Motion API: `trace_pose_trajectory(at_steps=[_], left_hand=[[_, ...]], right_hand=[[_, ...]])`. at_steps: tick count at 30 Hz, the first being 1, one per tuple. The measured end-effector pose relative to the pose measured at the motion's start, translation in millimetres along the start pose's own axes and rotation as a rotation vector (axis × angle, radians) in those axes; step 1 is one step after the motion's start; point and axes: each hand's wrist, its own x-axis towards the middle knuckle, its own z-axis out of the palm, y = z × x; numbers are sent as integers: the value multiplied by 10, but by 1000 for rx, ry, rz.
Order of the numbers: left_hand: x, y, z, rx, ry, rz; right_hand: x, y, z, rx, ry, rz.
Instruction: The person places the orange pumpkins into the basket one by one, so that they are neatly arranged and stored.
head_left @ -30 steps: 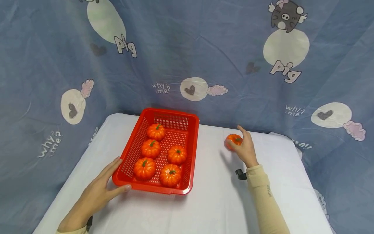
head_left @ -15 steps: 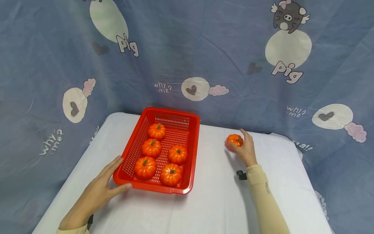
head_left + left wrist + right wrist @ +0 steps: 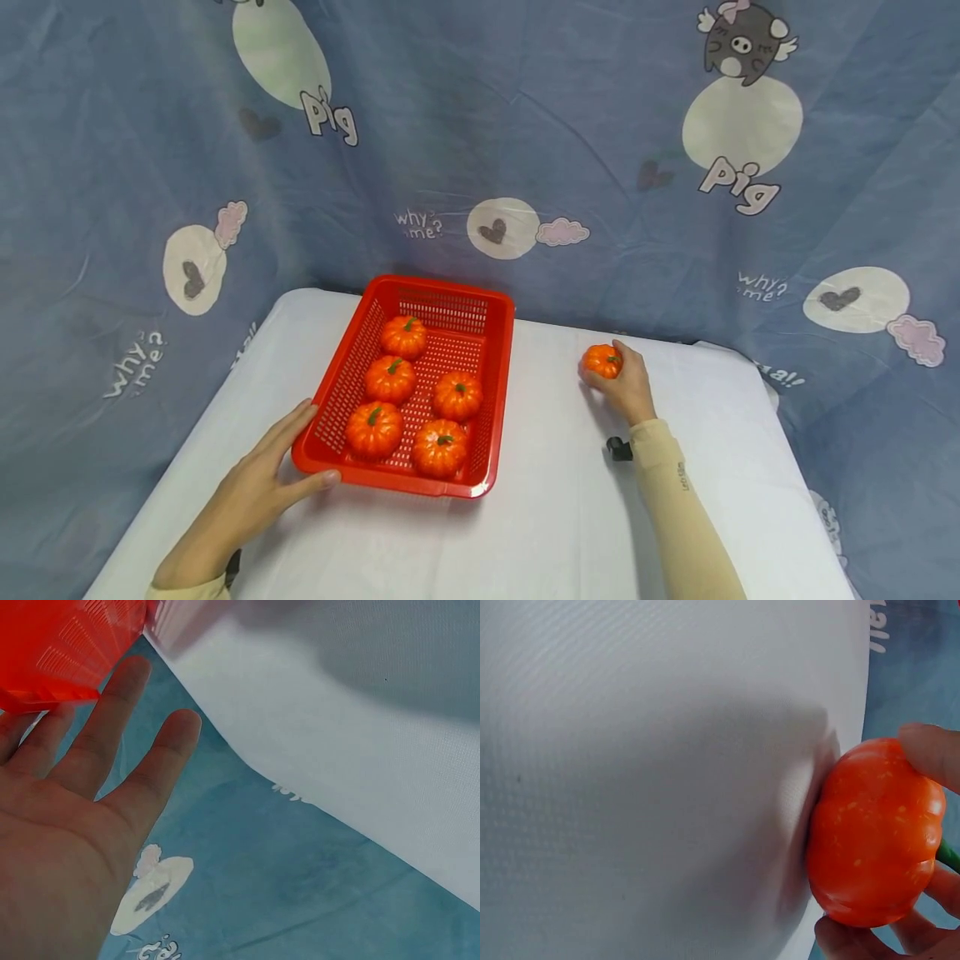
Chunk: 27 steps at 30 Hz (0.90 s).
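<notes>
My right hand grips a small orange pumpkin with a green stem at the back right of the white table. In the right wrist view the thumb and fingers lie on opposite sides of that pumpkin, which sits low over the cloth. My left hand is spread at the near left corner of a red plastic basket, with the fingers along its left side and the thumb near the front rim. In the left wrist view the fingers are extended. Several similar pumpkins lie inside the basket.
A white cloth covers the table. Behind it and at both sides hangs a blue printed curtain. A small black object shows beside the right wrist.
My right hand's thumb and fingers have closed in around the pumpkin. The left hand and the basket hold their places; the whole head view has shifted slightly.
</notes>
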Motion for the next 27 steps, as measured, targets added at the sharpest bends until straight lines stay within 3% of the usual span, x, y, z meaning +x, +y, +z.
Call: trace_pose_trajectory(at_steps=[13, 27], left_hand=[[3, -18, 1, -9, 11, 21], [6, -17, -9, -15, 22, 43]], right_hand=[[-63, 54, -26, -22, 10, -32], [-124, 73, -63, -40, 18, -9]])
